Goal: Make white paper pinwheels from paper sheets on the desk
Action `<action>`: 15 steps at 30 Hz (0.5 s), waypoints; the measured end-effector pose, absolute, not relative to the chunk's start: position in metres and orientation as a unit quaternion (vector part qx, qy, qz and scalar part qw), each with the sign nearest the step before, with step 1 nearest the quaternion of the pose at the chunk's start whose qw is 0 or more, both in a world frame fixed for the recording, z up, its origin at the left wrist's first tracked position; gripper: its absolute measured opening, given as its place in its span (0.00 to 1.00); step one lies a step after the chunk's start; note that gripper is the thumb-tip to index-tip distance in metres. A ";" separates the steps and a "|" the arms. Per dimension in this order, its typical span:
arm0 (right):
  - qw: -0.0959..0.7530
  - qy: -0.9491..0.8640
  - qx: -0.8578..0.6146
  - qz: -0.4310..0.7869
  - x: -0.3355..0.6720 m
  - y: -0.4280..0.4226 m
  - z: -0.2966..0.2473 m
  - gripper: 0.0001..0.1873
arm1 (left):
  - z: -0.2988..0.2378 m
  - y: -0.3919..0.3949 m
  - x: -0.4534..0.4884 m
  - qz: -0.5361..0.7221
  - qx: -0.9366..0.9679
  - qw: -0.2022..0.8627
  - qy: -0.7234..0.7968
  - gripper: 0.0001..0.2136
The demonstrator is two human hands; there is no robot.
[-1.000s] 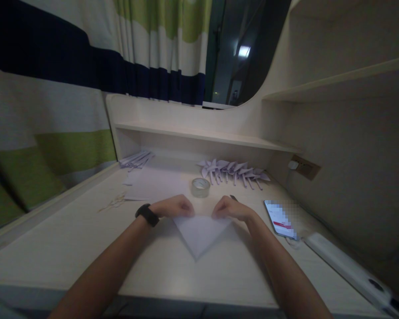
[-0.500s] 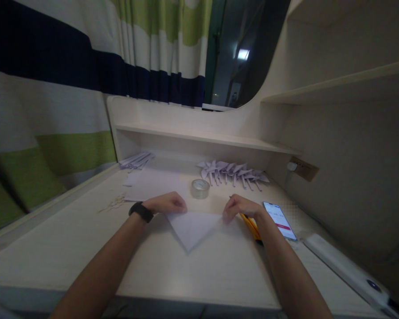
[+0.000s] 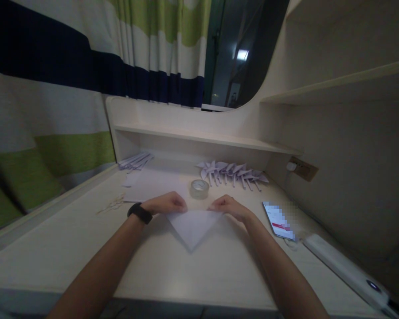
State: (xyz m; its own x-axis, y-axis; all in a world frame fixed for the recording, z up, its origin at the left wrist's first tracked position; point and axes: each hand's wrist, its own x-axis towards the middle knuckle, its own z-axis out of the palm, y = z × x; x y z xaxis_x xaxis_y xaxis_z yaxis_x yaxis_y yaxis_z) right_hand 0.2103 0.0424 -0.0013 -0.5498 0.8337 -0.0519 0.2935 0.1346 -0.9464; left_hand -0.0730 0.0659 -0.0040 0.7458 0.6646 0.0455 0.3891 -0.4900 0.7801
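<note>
dim room; striped curtain (image 3: 86,66) left, pale desk (image 3: 193,270), shelf (image 3: 202,135).

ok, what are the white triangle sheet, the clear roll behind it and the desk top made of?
White triangular folded sheet: thin matt paper; it holds sharp edges and lies flat. Clear ring-shaped roll: likely plastic adhesive tape, glossy and see-through, wound in a ring. Pale desk top: probably laminated board, smooth with a soft sheen and a faint grain; the dim light leaves it open.
</note>
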 end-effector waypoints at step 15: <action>0.232 -0.679 -0.436 0.544 0.249 0.051 0.003 0.16 | 0.004 0.067 -0.093 0.177 0.791 0.467 0.352 0.14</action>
